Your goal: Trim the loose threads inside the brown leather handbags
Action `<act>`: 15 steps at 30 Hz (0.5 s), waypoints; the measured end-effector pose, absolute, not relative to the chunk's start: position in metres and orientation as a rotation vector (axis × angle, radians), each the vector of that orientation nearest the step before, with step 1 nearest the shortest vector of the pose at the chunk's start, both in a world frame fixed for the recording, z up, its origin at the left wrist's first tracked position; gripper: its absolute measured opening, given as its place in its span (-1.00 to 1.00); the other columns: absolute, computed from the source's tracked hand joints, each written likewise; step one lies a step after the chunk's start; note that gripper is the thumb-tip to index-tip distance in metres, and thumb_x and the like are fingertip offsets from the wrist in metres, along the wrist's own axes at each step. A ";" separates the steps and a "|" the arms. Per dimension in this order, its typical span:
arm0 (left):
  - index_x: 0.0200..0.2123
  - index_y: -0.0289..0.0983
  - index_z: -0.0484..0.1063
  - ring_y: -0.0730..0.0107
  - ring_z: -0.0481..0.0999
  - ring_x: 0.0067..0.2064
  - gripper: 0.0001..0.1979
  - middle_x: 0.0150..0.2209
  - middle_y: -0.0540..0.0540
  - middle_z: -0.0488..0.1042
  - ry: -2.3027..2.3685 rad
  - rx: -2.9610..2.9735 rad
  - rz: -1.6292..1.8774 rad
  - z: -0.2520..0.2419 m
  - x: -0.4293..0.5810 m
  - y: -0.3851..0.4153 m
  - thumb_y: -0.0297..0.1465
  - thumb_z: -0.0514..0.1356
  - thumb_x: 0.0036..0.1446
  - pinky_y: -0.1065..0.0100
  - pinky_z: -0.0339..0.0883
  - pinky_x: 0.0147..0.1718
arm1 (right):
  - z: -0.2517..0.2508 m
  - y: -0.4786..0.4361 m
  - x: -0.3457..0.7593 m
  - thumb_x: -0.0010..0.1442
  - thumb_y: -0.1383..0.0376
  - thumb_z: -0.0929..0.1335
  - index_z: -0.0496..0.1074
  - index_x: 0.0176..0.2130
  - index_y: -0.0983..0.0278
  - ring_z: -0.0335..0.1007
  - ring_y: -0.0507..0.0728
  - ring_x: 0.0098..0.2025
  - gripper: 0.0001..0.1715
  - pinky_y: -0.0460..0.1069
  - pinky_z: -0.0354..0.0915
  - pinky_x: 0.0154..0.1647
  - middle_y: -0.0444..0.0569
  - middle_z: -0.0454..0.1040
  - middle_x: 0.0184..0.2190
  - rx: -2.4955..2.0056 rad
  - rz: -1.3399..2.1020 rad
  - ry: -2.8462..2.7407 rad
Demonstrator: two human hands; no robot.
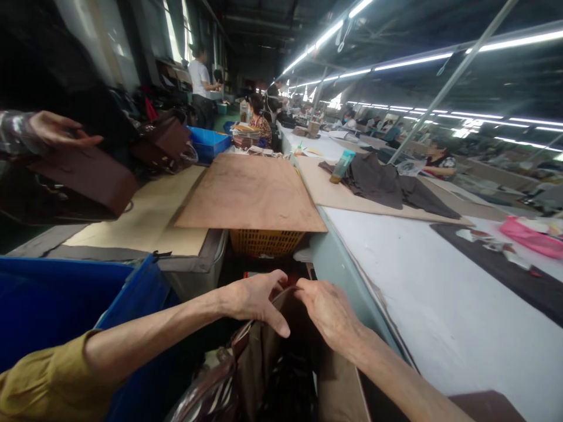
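Note:
A brown handbag [257, 366] stands upright low in front of me, its mouth open toward me and its inside dark. My right hand [328, 310] pinches the far rim of this bag between thumb and fingers. Close beside it, my left hand [257, 299] reaches over the left part of the same rim, thumb stretched out and fingers apart, not closed on it. Clear plastic wrap [206, 390] covers a strap or handle at the bag's near left. Whether the left fingertips touch the rim is hard to see.
At left, a co-worker's hand [61, 129] is over another brown handbag [88, 181]. A blue bin [145, 281] flanks my left arm. Ahead lies a brown board [255, 193] above a yellow crate [266, 241]. A white worktable [396, 275] runs along my right, with dark cloth [378, 179] on it.

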State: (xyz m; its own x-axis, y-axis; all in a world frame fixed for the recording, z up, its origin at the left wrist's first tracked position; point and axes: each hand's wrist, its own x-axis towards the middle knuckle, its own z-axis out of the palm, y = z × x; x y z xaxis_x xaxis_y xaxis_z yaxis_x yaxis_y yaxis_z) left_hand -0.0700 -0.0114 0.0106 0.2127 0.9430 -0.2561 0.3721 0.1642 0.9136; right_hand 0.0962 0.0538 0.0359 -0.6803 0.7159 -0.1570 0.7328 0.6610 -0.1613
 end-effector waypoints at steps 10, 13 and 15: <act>-0.35 -0.33 0.50 0.39 0.35 -0.43 -0.76 -0.50 0.04 0.41 1.426 1.159 0.695 -0.009 -0.105 -0.070 -0.36 0.19 -0.14 0.49 0.14 -0.52 | 0.031 0.068 0.086 0.14 0.28 0.20 0.26 -0.53 0.24 0.21 0.03 -0.44 -0.77 -0.08 -0.04 -0.43 -0.16 0.35 -0.56 1.053 -0.458 2.810; -0.27 -0.34 0.51 0.41 0.35 -0.43 -0.67 -0.49 0.03 0.43 1.275 1.033 0.847 -0.027 -0.119 -0.063 -0.36 0.23 -0.17 0.48 0.19 -0.46 | 0.032 0.077 0.088 0.13 0.26 0.19 0.22 -0.56 0.25 0.18 0.01 -0.47 -0.74 -0.09 -0.03 -0.44 -0.20 0.26 -0.61 0.977 -0.601 2.766; -0.25 -0.34 0.51 0.42 0.37 -0.40 -0.66 -0.45 0.02 0.45 1.186 1.003 0.928 -0.038 -0.126 -0.058 -0.37 0.25 -0.18 0.48 0.22 -0.41 | 0.034 0.082 0.088 0.12 0.25 0.19 0.19 -0.56 0.25 0.16 0.00 -0.49 -0.74 -0.10 -0.04 -0.46 -0.22 0.21 -0.63 0.937 -0.662 2.745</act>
State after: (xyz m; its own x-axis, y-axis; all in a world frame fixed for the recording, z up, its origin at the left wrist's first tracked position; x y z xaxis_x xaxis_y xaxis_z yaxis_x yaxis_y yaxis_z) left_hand -0.1258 -0.0580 -0.0382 0.1434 0.9476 -0.2854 -0.0492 0.2948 0.9543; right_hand 0.0880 0.0823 0.0336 -0.7894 0.5401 -0.2919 0.6138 0.7050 -0.3554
